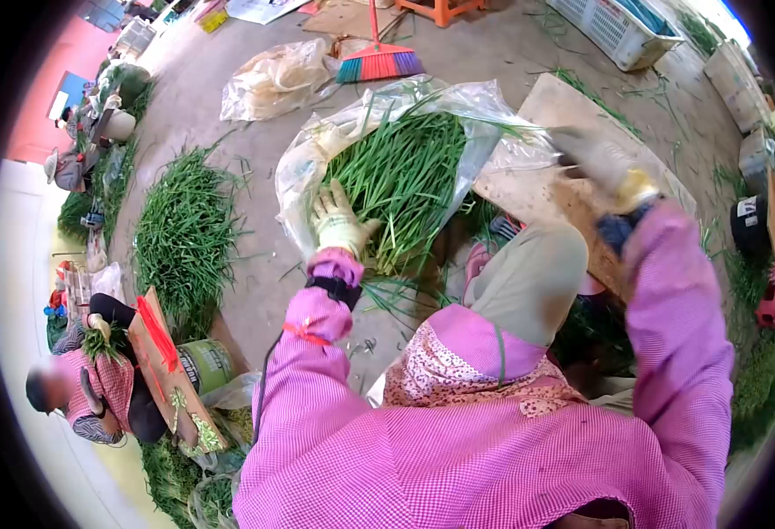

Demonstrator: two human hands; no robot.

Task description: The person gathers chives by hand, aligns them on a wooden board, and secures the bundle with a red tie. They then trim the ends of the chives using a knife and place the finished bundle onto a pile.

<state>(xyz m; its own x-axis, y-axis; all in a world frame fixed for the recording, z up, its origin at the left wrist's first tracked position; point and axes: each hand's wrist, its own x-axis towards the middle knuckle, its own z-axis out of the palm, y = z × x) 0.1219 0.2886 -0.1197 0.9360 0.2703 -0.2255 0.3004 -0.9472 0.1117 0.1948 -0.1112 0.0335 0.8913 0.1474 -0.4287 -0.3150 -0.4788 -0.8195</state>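
Note:
A clear plastic bag [297,181] lies opened out on the floor, with a large heap of long green chives [401,176] in it. My left hand [342,222], in a pale work glove, rests at the near left side of the heap. Its fingers are spread over the bag's edge and the leaves, gripping nothing. My right hand [606,167], also gloved, is over the wooden board [564,110] on the right. Motion smears its fingers, so I cannot make out whether anything is in them.
Another pile of chives [187,231] lies on the floor at left. Beyond the bag are a crumpled plastic sheet [277,79] and a broom [379,62]. A white crate [612,31] stands at the far right. A co-worker [96,379] sits at left beside a board [174,370] and green bucket [204,364].

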